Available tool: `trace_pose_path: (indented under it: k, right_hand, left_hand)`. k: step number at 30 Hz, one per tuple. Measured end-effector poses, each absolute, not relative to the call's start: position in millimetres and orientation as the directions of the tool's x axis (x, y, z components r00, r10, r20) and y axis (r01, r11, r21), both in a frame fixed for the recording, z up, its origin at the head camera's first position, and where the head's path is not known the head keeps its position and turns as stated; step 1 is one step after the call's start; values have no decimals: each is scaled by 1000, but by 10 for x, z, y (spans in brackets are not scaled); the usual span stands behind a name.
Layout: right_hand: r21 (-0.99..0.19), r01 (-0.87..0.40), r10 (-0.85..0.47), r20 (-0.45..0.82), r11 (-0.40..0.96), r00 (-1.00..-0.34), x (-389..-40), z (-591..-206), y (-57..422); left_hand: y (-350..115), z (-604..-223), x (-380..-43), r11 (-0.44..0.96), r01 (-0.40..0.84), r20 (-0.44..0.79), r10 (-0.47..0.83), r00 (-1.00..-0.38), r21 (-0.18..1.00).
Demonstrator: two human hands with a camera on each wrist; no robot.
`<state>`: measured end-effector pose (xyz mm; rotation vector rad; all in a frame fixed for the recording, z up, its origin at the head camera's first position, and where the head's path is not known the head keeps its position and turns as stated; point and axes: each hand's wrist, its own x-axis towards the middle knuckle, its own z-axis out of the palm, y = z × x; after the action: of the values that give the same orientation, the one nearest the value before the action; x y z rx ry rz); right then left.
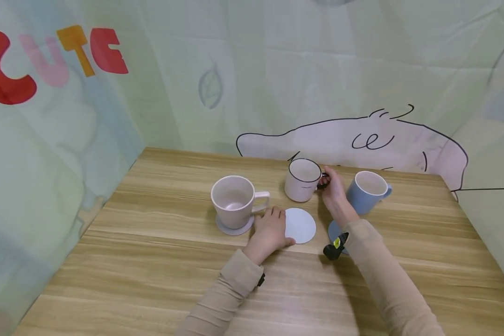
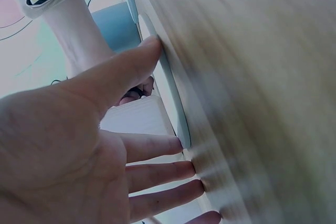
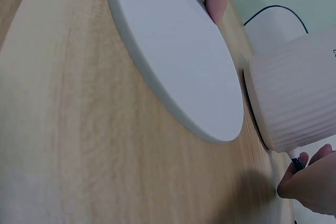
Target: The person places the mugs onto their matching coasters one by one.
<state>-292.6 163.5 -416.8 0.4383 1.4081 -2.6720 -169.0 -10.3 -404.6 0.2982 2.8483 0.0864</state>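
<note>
Counting three mugs at a wood-grain table (image 1: 130,261): one white mug (image 1: 234,207) at the left, one black-rimmed white mug (image 1: 301,185) in the middle, one blue mug (image 1: 363,198) at the right. Also three round coasters: a lilac-grey coaster (image 1: 235,231) under the white mug, a pale coaster (image 1: 301,226) in the middle and a blue coaster (image 1: 333,230) right of that.

Around all this, got a pale printed backdrop (image 1: 319,88), with big "CUTE" letters (image 1: 102,51) off to the left. Can't see the whole blue coaster thanks to the right sleeve (image 1: 392,275) and a black wrist camera (image 1: 333,249) in the way. Also losing the left part of the pale coaster under the left hand (image 1: 270,230).

Left hand: palm down, fingers fairly straight and spread, touching the pale coaster's edge with thumb and index finger, not curled round anything. Right hand (image 1: 333,189): reaching farther out, fingers curled round the handle of the black-rimmed white mug, just behind the pale coaster. Can't tell about contact between that mug's base and the table.
</note>
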Motion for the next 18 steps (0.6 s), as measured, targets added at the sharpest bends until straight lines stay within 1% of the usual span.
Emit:
trace_pose_path:
  k: [10,18]
  right_hand:
    - [-778,218,62,-312,-589,-948,-2895,-4172,1655]
    - [-754,238,37,-328,-612,-944,-2847,-4108,1649]
  left_hand:
    - [-91,-4062,-1691,977,196,-267,211,-940,82]
    - [-94,-4074,-1706,977,193,-273,210,-939,87]
